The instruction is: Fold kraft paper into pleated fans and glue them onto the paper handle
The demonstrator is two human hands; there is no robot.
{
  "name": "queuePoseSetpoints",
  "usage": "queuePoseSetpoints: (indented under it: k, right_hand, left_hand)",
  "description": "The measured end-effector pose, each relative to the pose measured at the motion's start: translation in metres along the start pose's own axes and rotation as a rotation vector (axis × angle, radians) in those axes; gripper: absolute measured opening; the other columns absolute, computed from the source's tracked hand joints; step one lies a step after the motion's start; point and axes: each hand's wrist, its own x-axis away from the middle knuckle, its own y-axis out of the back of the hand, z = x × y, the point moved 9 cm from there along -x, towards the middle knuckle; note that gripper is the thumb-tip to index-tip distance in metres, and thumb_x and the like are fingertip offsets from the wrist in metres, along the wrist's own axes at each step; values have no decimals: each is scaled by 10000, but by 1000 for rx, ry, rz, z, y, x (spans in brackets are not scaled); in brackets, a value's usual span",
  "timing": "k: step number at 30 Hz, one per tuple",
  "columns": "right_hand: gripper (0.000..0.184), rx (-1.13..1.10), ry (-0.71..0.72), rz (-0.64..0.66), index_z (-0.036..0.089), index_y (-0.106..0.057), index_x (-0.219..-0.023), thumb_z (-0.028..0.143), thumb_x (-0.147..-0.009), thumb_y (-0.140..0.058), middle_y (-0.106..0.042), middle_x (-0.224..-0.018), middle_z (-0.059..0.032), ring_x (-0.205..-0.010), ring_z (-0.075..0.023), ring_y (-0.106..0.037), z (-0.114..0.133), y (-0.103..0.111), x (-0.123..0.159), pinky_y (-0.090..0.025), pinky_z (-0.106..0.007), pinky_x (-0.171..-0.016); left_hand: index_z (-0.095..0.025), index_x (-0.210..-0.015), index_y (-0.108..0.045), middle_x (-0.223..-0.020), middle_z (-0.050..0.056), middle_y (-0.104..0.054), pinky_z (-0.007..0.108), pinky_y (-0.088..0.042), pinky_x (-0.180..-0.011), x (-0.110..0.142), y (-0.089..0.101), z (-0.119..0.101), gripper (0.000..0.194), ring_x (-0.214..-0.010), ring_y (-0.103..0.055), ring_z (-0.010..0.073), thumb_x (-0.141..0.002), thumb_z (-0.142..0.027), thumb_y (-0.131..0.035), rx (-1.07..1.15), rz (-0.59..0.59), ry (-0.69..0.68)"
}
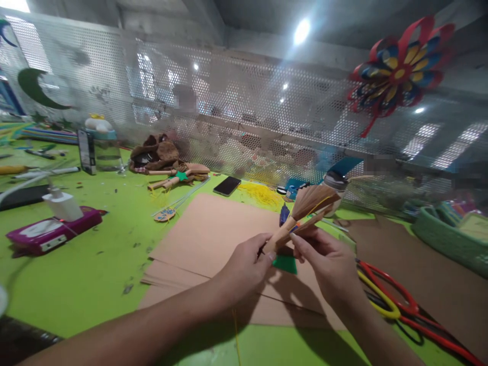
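Note:
Both of my hands are around a brown paper piece shaped like a small broom (310, 203), its rolled stem low and its fringed end fanned out to the upper right. My left hand (249, 262) pinches the lower end of the stem. Farther up, my right hand (326, 254) is closed on the underside of the same piece, with its fingers partly hidden. A green paper piece (285, 264) shows just below the stem; whether it is attached I cannot tell. Underneath lies a stack of brown paper sheets (213, 226) on the green table (125, 244).
Red and yellow scissors handles (392, 290) lie right of my right forearm, near a green basket (450, 239). Behind the sheets are a phone (227, 186) and yellow strands (261, 195). A purple power strip (57, 231) with a white charger (64, 205) sits left.

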Motion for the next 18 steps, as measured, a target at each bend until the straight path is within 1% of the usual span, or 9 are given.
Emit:
queuePoseSetpoints:
  k: [3,7,12,18]
  right_hand:
    - [79,29,31,-10,179,-671,-742,253,-749,-697,-583,-558,37,-506,-87,-528,2,1,0,-476,-196,-495]
    - [102,77,53,-23,172,-666,-726,266,-747,-696,-590,-559,27,-502,-102,-537,3,3,0,-486,-213,-486]
    - [83,75,66,-25,174,-671,-716,247,-747,-695,-595,-565,37,-502,-85,-542,5,3,2,-494,-185,-496]
    - [35,88,116,-20,185,-685,-720,204,-749,-691,-599,-565,48,-498,-63,-531,8,0,4,-484,-146,-499]
  left_hand:
    - [-166,-1062,-657,-917,74,-679,272,-415,-690,1,0,1,315,-784,-575,183,-772,-114,-545,-36,11,-31]
    - [-151,-1082,-630,-935,78,-674,277,-430,-680,1,1,1,296,-787,-578,185,-800,-211,-564,-84,25,-9]
    - [-157,-1108,-605,-1025,97,-661,331,-448,-781,2,0,-4,312,-896,-583,209,-868,-325,-500,-152,37,-45]
    - [-183,-1043,-611,-955,80,-662,333,-451,-741,1,4,2,278,-835,-586,196,-884,-362,-469,-227,3,-41]
